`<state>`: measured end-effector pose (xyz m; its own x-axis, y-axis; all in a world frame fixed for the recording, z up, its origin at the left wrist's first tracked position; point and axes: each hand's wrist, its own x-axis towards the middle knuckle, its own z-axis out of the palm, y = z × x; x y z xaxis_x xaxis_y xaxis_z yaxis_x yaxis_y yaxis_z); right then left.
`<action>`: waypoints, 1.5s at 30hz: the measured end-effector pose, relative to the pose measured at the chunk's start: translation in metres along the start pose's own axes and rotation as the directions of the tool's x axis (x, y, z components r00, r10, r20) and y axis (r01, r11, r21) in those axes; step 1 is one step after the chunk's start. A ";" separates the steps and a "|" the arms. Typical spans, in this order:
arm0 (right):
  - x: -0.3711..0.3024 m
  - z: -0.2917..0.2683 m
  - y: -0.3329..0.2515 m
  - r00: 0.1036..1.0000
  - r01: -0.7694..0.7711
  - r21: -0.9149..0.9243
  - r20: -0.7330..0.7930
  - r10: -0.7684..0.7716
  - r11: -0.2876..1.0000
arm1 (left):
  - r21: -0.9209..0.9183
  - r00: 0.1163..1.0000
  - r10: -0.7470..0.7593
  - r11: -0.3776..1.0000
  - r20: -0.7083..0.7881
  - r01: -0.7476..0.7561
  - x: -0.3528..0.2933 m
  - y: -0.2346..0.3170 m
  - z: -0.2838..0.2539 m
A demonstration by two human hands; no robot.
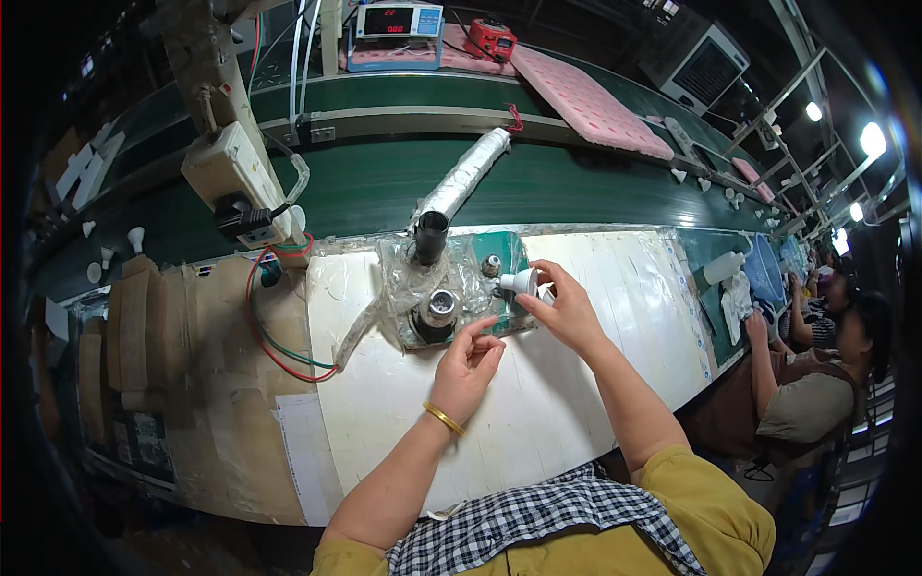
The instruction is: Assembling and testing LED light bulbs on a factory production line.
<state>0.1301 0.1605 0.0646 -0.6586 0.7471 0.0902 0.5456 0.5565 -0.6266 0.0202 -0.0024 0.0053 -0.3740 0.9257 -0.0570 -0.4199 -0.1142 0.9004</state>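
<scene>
My right hand point(569, 312) is closed around a white light bulb point(520, 281) with a cone-shaped body, holding it sideways with its narrow end pointing left. Just beyond that end stands a small metal-topped socket point(492, 266) on a green and plastic-wrapped fixture point(399, 278). My left hand point(468, 369) hovers at the fixture's near edge, its fingers bent and apart, nothing visible in them. A larger black socket with a metal ring point(441, 305) sits just ahead of it. Behind rises a black tube end point(430, 240) joined to a foil-wrapped pipe point(471, 173).
A white board point(586, 384) covers the bench, with cardboard point(221, 384) at left. Red and green wires point(254, 322) loop beside the fixture. Beyond runs a green conveyor belt point(576, 182) carrying several bulbs. A meter point(396, 34) stands on the shelf; a co-worker point(816, 384) sits at right.
</scene>
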 end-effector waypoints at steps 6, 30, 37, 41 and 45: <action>0.008 0.006 0.001 0.996 0.038 -0.095 -0.073 -0.045 0.995 | 0.012 1.000 -0.013 1.000 0.009 0.013 0.005 0.002 -0.001; 0.055 -0.006 -0.023 0.996 -0.059 0.203 0.078 0.044 0.977 | 0.102 0.999 -0.017 0.995 0.029 0.014 0.004 0.003 0.000; 0.183 0.050 -0.087 0.958 -0.027 0.372 0.276 -0.083 0.928 | 0.156 0.998 0.029 0.987 0.053 -0.037 0.005 0.001 -0.004; 0.209 0.087 -0.101 0.866 0.103 0.153 0.473 -0.164 0.983 | 0.150 0.998 0.019 0.988 0.058 -0.028 0.002 -0.001 -0.004; 0.205 0.090 -0.098 0.817 0.131 0.204 0.532 -0.222 0.970 | 0.167 0.997 0.016 0.986 0.072 -0.028 -0.001 0.000 -0.005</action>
<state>-0.1049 0.2260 0.0750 -0.9350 0.2936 -0.1991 0.3375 0.5634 -0.7541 0.0162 -0.0048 0.0035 -0.3206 0.9471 -0.0112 -0.2650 -0.0784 0.9610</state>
